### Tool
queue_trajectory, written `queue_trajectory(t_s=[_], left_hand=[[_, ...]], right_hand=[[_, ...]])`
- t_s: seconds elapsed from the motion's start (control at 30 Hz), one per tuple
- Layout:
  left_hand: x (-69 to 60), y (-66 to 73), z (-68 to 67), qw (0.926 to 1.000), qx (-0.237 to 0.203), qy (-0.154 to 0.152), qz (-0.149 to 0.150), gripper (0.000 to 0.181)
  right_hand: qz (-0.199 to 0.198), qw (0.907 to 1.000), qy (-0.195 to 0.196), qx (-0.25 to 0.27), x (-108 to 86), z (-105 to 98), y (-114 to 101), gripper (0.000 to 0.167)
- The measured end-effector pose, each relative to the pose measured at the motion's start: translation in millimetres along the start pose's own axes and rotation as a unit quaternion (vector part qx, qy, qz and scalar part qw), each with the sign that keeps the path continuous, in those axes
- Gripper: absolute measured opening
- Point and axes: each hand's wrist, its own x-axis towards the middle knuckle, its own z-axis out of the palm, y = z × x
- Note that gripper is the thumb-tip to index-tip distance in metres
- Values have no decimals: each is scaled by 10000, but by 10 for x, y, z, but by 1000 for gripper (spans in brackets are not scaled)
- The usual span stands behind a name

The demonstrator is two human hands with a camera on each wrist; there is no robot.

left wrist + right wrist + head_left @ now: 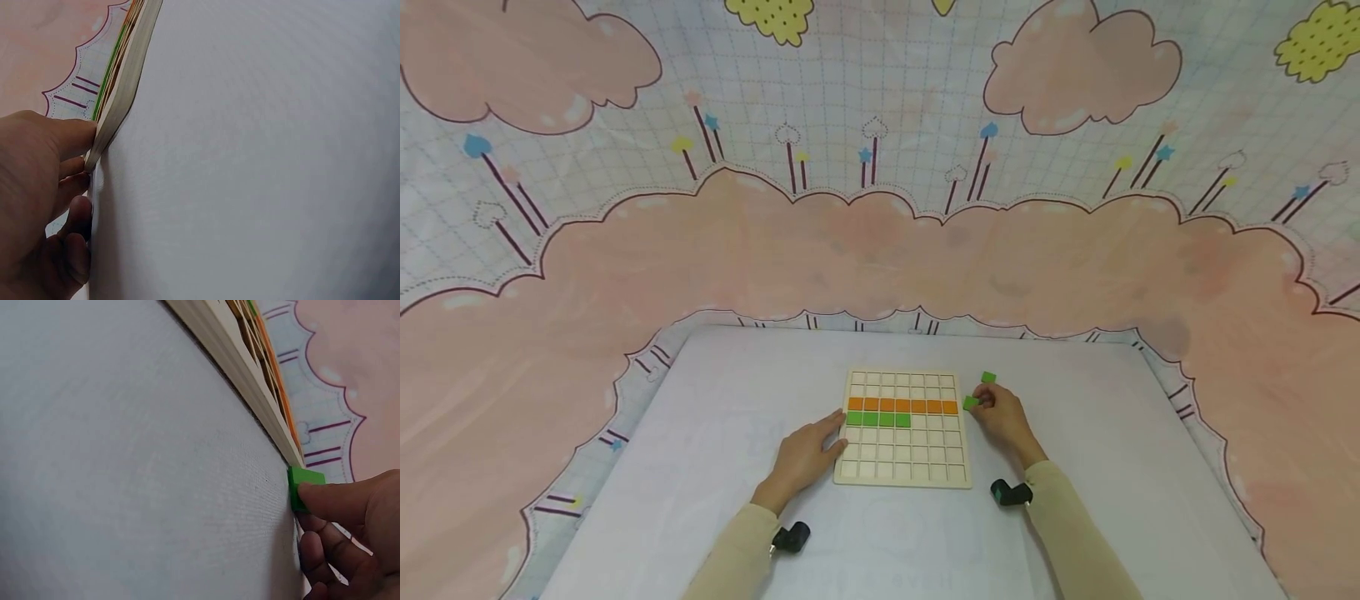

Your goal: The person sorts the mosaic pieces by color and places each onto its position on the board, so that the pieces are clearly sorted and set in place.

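A pale wooden grid board (902,475) lies on the white table. One row across it holds orange tiles (896,406); the row just below has green tiles (878,419) in its left cells. My left hand (805,458) rests against the board's left edge, thumb and fingers touching its side (125,87). Just off the board's right edge, my right hand (1002,417) pinches a green square tile (306,484) between thumb and fingers. Another green tile (988,377) lies on the table just beyond that hand.
The white tabletop (737,375) spreads around the board. Behind it hangs a pink and white patterned cloth (880,258). Small dark cameras sit at the left wrist (792,537) and the right wrist (1011,493).
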Motion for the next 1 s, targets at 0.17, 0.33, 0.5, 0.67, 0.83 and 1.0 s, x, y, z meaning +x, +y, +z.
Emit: queue_trajectory(t_s=[0.17, 0.33, 0.5, 0.67, 0.83, 1.0], left_hand=[[-2, -6, 12, 10000, 13, 25, 31, 52], [2, -19, 23, 10000, 63, 9, 38, 52], [10, -26, 19, 10000, 45, 35, 44, 52], [5, -28, 16, 10000, 55, 10, 20, 53], [-3, -18, 4, 10000, 2, 15, 25, 53], [1, -14, 0, 10000, 8, 7, 16, 53]], right_hand=[[29, 9998, 146, 139, -38, 1, 2, 19], [-3, 9990, 279, 357, -78, 7, 16, 18], [-69, 9979, 361, 524, -98, 10, 28, 18], [-17, 9976, 360, 587, -140, 9, 3, 18], [-95, 9969, 423, 653, -203, 18, -58, 19], [-171, 9965, 440, 688, -264, 38, -141, 19]])
